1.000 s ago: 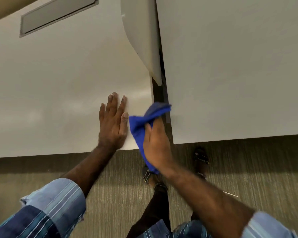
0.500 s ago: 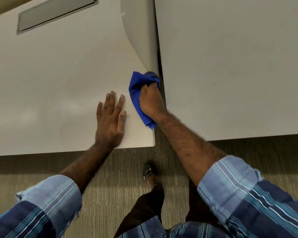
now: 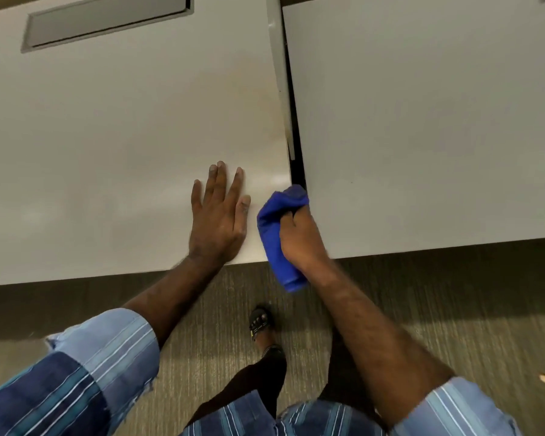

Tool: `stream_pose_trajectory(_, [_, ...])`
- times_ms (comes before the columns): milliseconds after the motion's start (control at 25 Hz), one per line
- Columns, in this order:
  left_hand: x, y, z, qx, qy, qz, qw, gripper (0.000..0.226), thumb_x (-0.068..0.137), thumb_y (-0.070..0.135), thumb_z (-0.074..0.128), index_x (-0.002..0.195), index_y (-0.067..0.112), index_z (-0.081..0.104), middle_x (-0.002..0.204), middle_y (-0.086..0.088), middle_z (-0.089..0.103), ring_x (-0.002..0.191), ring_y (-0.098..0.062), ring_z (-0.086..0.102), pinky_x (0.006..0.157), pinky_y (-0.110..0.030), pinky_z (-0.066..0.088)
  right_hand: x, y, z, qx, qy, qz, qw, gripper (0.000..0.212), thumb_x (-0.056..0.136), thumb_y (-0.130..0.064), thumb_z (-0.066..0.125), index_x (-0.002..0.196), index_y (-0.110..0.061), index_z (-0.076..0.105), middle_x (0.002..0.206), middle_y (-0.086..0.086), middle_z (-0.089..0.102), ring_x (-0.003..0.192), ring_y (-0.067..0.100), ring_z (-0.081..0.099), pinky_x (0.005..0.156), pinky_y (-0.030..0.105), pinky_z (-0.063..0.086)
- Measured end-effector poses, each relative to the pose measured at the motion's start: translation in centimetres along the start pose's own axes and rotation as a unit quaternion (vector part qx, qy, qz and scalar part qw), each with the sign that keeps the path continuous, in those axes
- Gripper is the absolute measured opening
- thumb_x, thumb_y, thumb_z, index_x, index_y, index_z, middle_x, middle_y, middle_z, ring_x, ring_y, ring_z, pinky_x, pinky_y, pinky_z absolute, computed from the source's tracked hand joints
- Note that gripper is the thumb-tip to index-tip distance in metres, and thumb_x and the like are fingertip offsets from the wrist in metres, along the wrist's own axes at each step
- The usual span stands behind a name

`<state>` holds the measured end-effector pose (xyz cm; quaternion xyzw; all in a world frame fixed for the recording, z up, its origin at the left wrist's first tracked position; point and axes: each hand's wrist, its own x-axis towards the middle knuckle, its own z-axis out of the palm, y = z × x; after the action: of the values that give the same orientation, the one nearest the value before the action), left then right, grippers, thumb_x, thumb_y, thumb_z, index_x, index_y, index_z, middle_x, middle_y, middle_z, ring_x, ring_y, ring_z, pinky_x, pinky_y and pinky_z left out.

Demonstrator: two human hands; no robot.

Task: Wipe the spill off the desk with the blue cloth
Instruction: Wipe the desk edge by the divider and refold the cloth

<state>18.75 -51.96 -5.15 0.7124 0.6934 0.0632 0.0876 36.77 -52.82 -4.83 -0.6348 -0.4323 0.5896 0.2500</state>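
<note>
My right hand (image 3: 299,239) grips the bunched blue cloth (image 3: 276,228) at the near right corner of the white desk (image 3: 123,136). The cloth's top lies against the dark gap beside the desk, and its lower end hangs past the front edge over the floor. My left hand (image 3: 219,215) lies flat on the desk just left of the cloth, fingers spread, holding nothing. A faint shiny patch (image 3: 272,179) shows on the desk above the cloth. I cannot make out a clear spill.
A second white desk (image 3: 422,121) stands to the right, across a narrow dark gap (image 3: 298,171) with a grey divider panel (image 3: 279,58). A grey cable flap (image 3: 107,18) sits at the back left. Below is striped carpet (image 3: 453,309), with my sandalled foot (image 3: 260,320).
My right hand has pulled the blue cloth back along the desk's right edge, from beside the divider to the front corner. My left hand has stayed flat in place.
</note>
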Motion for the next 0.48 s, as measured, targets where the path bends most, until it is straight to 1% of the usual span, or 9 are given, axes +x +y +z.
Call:
stream_pose_trajectory(40, [0.1, 0.0, 0.0, -0.001, -0.004, 0.0, 1.0, 0.059, 0.112, 0.042, 0.021, 0.168, 0.024, 0.017, 0.178, -0.01, 0.007, 0.165, -0.021, 0.0, 0.132, -0.054, 0.003, 2.4, -1.7, -0.2, -0.005, 0.006, -0.015, 1.0, 0.043, 0.116, -0.019, 0.038, 0.158, -0.012, 0.041, 0.136, -0.002, 0.055, 0.12, 0.01, 0.053, 0.105, 0.026, 0.037])
stream_pose_trajectory(80, [0.2, -0.1, 0.0, -0.004, -0.009, 0.0, 1.0, 0.06, 0.112, 0.043, 0.02, 0.168, 0.024, 0.015, 0.178, -0.01, 0.005, 0.165, -0.02, -0.002, 0.132, -0.054, 0.002, 4.7, -3.5, -0.5, -0.007, 0.013, -0.023, 1.0, 0.045, 0.116, -0.02, 0.038, 0.159, -0.009, 0.039, 0.144, 0.004, 0.056, 0.129, 0.015, 0.054, 0.109, 0.029, 0.038])
stream_pose_trajectory(160, [0.2, -0.1, 0.0, -0.007, -0.011, 0.003, 1.0, 0.061, 0.112, 0.045, 0.018, 0.168, 0.024, 0.013, 0.178, -0.01, 0.004, 0.165, -0.02, -0.003, 0.132, -0.054, 0.0, 8.0, -5.7, -0.8, -0.02, 0.026, -0.02, 0.999, 0.047, 0.117, -0.024, 0.036, 0.161, -0.007, 0.038, 0.157, 0.014, 0.054, 0.143, 0.028, 0.053, 0.12, 0.038, 0.039])
stream_pose_trajectory(240, [0.1, -0.3, 0.0, -0.004, -0.011, 0.006, 1.0, 0.062, 0.111, 0.048, 0.016, 0.169, 0.024, 0.013, 0.178, -0.01, 0.003, 0.165, -0.022, -0.003, 0.132, -0.055, 0.0, 8.9, -5.6, -0.7, -0.03, 0.032, -0.006, 0.999, 0.047, 0.117, -0.026, 0.035, 0.159, -0.006, 0.042, 0.158, 0.017, 0.054, 0.145, 0.033, 0.053, 0.125, 0.045, 0.038])
stream_pose_trajectory(320, [0.1, -0.3, 0.0, -0.007, -0.014, 0.006, 1.0, 0.063, 0.111, 0.049, 0.015, 0.169, 0.023, 0.014, 0.178, -0.012, 0.003, 0.165, -0.023, -0.002, 0.132, -0.055, 0.001, 6.9, -3.9, -0.7, -0.022, 0.031, -0.006, 0.999, 0.046, 0.117, -0.026, 0.035, 0.157, -0.007, 0.045, 0.156, 0.018, 0.057, 0.145, 0.033, 0.055, 0.126, 0.05, 0.039])
stream_pose_trajectory(400, [0.1, -0.3, -0.1, -0.018, -0.016, 0.007, 1.0, 0.064, 0.111, 0.05, 0.016, 0.168, 0.023, 0.015, 0.177, -0.013, 0.004, 0.165, -0.025, -0.001, 0.132, -0.056, 0.0, 2.9, -1.0, -0.6, -0.012, 0.023, -0.013, 1.0, 0.045, 0.117, -0.026, 0.035, 0.158, -0.011, 0.045, 0.155, 0.014, 0.058, 0.145, 0.028, 0.055, 0.128, 0.05, 0.038])
stream_pose_trajectory(480, [-0.1, -0.6, -0.3, -0.042, -0.022, 0.011, 0.999, 0.065, 0.11, 0.051, 0.015, 0.168, 0.023, 0.014, 0.178, -0.012, 0.001, 0.165, -0.024, -0.005, 0.132, -0.054, -0.003, -1.5, 2.2, -0.3, 0.001, 0.019, -0.001, 1.0, 0.044, 0.117, -0.029, 0.036, 0.158, -0.019, 0.045, 0.152, 0.009, 0.06, 0.141, 0.024, 0.057, 0.127, 0.048, 0.04])
